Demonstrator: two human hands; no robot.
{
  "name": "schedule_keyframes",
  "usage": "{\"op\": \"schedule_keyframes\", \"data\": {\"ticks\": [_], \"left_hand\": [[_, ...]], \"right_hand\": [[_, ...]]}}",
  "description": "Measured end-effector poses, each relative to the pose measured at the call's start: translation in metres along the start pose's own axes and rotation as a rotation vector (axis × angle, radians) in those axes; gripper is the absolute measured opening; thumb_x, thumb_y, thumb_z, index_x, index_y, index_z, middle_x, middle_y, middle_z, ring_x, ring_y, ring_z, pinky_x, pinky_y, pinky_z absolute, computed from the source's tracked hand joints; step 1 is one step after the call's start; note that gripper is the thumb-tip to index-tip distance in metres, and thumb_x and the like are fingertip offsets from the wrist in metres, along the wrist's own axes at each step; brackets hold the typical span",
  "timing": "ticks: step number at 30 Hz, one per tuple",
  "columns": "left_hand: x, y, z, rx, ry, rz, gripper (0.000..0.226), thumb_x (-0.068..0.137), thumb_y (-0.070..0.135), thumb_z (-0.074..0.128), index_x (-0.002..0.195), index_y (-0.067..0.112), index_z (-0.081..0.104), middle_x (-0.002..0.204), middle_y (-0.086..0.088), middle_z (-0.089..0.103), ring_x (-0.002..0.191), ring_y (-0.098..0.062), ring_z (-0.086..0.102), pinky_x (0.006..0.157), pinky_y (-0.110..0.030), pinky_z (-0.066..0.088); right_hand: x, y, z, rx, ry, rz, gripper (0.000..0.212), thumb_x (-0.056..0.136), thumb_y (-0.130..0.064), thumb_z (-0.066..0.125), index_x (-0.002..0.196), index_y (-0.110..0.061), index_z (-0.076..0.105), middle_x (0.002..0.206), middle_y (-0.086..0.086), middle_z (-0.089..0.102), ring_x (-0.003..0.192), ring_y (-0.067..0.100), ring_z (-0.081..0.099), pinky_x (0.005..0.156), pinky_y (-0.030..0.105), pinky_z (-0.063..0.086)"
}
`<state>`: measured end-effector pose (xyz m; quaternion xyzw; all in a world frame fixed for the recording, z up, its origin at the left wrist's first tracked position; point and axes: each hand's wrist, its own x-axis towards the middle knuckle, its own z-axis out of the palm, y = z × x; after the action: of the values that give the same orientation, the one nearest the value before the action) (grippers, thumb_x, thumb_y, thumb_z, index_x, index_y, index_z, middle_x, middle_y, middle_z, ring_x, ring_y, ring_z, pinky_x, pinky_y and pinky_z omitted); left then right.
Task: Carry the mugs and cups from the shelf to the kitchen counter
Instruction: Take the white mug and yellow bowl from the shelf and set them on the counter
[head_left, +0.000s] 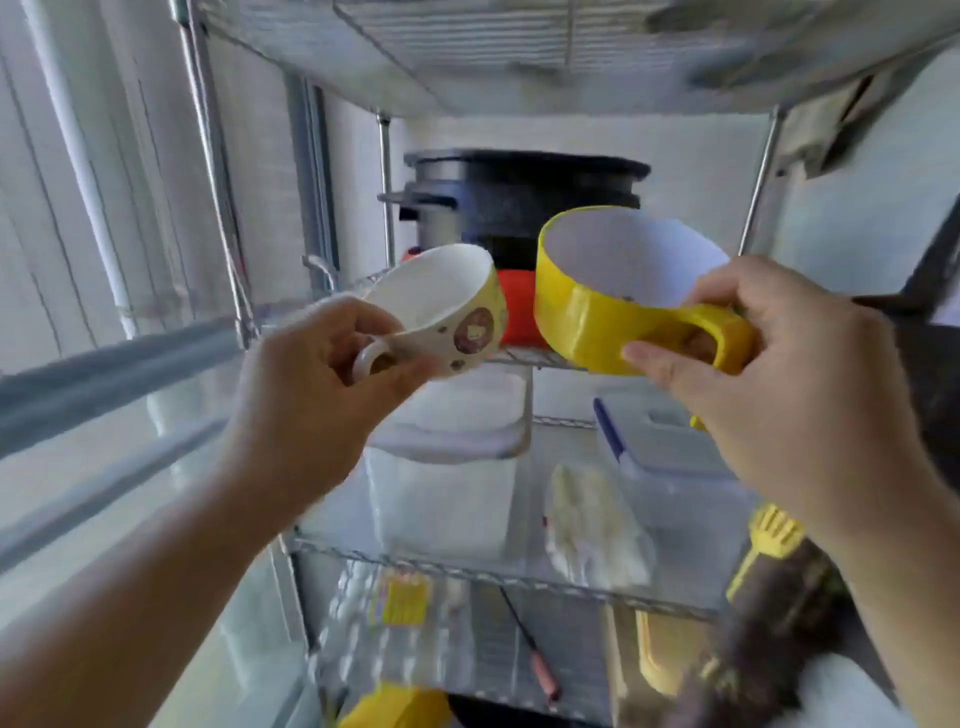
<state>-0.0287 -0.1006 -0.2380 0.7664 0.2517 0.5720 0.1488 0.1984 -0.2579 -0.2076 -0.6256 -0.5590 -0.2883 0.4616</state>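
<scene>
My left hand (317, 374) grips the handle of a cream mug (441, 306) with a yellow rim and round brown stickers; the mug is tilted with its mouth up and to the left. A larger yellow mug (587, 317) with a white inside is held by its thick handle in my right hand (779, 384). Both mugs hang in the air in front of the wire shelf (540, 358), side by side and nearly touching. An orange cup (517, 312) stands on the shelf behind and between them.
A black and grey stack of pots (519, 202) sits at the back of the same shelf level. Below are clear plastic containers (447, 467), a lidded box (670, 441) and a yellow utensil (763, 545). Metal shelf posts (218, 182) stand at left and right.
</scene>
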Motion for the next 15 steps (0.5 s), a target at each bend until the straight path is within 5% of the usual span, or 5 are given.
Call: {"op": "schedule_keyframes", "data": {"ticks": [4,9,11,15], "left_hand": [[-0.072,-0.016,0.029,0.007,-0.17,-0.075,0.021,0.068,0.038,0.083,0.078,0.034,0.065,0.073,0.009,0.068,0.049,-0.017,0.053,0.042,-0.017,0.039],[-0.142,-0.026,0.062,-0.024,-0.336,-0.2,0.021,0.068,0.036,0.082,0.08,0.034,0.064,0.077,0.022,0.068,0.053,-0.002,0.056,0.048,-0.006,0.04],[-0.166,-0.029,0.079,-0.005,-0.412,-0.208,0.023,0.069,0.041,0.081,0.082,0.034,0.064,0.077,0.018,0.068,0.055,-0.005,0.058,0.05,-0.01,0.043],[-0.212,-0.026,0.111,-0.01,-0.56,-0.251,0.028,0.068,0.046,0.075,0.091,0.036,0.062,0.078,0.016,0.068,0.057,-0.001,0.058,0.055,-0.015,0.047]], "right_hand": [[-0.091,0.017,0.0,0.008,-0.115,0.115,0.039,0.068,-0.056,0.075,0.084,-0.025,0.059,0.056,-0.013,0.056,0.053,0.019,0.052,0.052,0.021,0.041],[-0.178,0.034,-0.011,-0.012,-0.186,0.307,0.035,0.066,-0.049,0.079,0.085,-0.024,0.063,0.059,-0.019,0.052,0.061,0.013,0.05,0.06,0.007,0.036],[-0.209,0.041,-0.02,-0.043,-0.215,0.394,0.036,0.066,-0.05,0.079,0.087,-0.025,0.064,0.059,-0.012,0.055,0.058,0.016,0.05,0.058,0.01,0.037],[-0.265,0.048,-0.041,-0.093,-0.248,0.537,0.038,0.068,-0.052,0.077,0.087,-0.021,0.064,0.06,-0.023,0.049,0.063,0.008,0.049,0.056,0.004,0.037]]}}
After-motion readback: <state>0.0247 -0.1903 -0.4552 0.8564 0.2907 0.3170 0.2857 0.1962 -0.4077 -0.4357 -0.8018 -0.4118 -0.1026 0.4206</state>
